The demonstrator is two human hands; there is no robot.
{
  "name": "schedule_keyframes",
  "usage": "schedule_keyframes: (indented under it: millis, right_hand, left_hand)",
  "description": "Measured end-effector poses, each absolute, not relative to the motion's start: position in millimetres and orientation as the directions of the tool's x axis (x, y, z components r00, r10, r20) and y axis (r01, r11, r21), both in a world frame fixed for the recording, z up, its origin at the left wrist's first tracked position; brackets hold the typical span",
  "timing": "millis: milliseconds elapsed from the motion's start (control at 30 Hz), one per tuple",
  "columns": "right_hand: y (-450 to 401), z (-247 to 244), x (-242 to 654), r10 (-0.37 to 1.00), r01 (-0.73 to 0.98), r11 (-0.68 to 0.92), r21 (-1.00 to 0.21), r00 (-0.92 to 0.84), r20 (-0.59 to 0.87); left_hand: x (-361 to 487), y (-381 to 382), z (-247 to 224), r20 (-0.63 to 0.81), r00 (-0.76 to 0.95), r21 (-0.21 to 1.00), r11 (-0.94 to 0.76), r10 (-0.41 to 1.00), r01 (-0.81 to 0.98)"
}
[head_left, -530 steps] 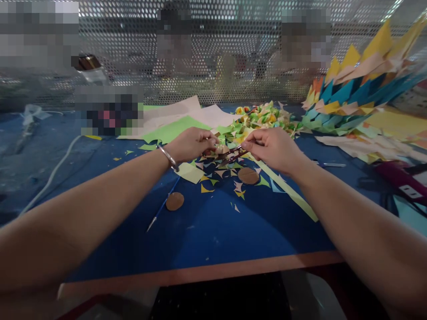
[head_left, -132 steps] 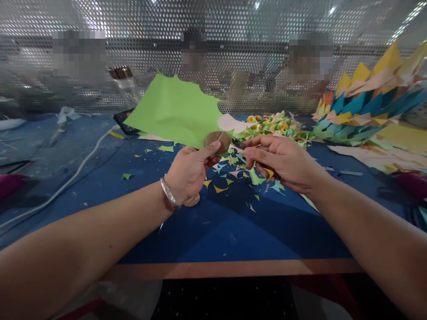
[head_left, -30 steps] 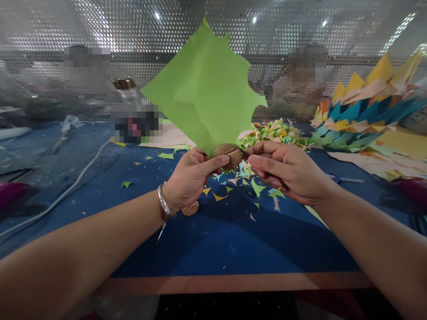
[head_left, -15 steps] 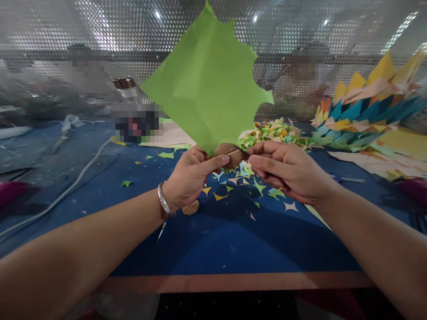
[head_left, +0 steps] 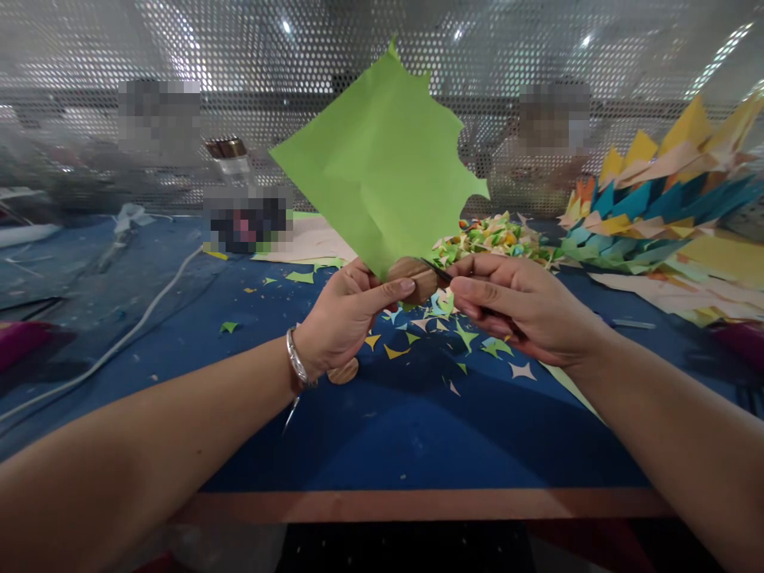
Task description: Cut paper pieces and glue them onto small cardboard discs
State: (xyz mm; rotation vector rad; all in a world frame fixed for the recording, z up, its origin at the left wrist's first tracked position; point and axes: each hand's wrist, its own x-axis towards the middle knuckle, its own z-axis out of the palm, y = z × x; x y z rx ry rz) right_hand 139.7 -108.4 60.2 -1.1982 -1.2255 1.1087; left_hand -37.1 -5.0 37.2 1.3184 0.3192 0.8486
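A green sheet of paper [head_left: 387, 167] with scalloped cuts along its right side stands upright above the table. My left hand [head_left: 352, 314] pinches its lower corner together with a round wooden disc [head_left: 415, 281], thumb on the disc. My right hand [head_left: 516, 306] is closed on a small dark tool [head_left: 437, 270], whose thin tip lies against the upper right edge of the disc. Its exact kind is hard to make out. Below my left wrist, a second wooden disc [head_left: 344, 371] rests on the blue table [head_left: 382, 446].
Colourful paper scraps [head_left: 465, 338] lie beneath my hands, with a heap of scraps [head_left: 501, 239] behind. Layered folded paper [head_left: 656, 207] stands at the right. A white cable [head_left: 149, 310] crosses the left side. Behind the table is a perforated metal screen [head_left: 358, 48].
The green sheet has tilted and its top has come lower and to the right. The dark tool's tip shows more clearly at the disc's edge. Both hands have shifted slightly right in view.
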Motion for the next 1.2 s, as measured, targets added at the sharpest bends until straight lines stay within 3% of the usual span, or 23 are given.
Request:
schedule_keyframes:
  millis: [300, 1200]
  right_hand:
    - [-107.0, 59.6, 139.7, 0.994, 0.088, 0.088, -0.992, 0.059, 0.093]
    - [-103.2, 56.4, 147.3, 0.998, 0.183, 0.043, -0.982, 0.031, 0.049]
  left_hand:
    - [-36.8, -5.4, 35.4, 0.238, 0.669, 0.925, 0.046, 0.704, -0.377]
    - [-37.7, 1.4, 32.4, 0.267, 0.739, 0.954, -0.063, 0.618, -0.292]
